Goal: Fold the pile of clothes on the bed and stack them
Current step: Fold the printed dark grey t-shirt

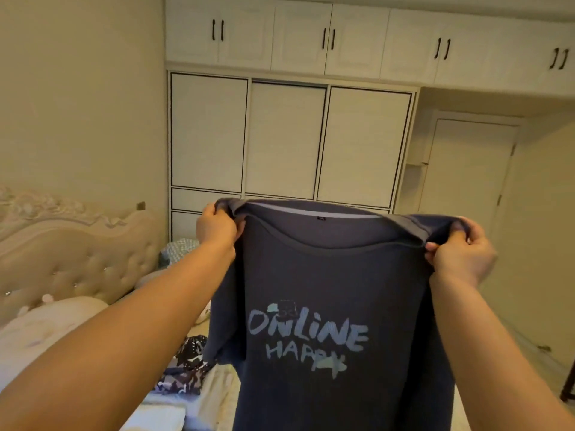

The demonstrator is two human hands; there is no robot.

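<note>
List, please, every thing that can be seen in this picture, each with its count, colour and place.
T-shirt: one, dark blue-grey with pale lettering, held up in the air at centre.
Patterned garment: one, dark with pale marks, on the bed at lower left.
Bed: one, cream cover, below.
Headboard: one, beige, tufted, left.
Wardrobe: one, white, far wall.
Door: one, white, right.
Left hand: grips the shirt's left shoulder.
Right hand: grips the right shoulder.
</note>
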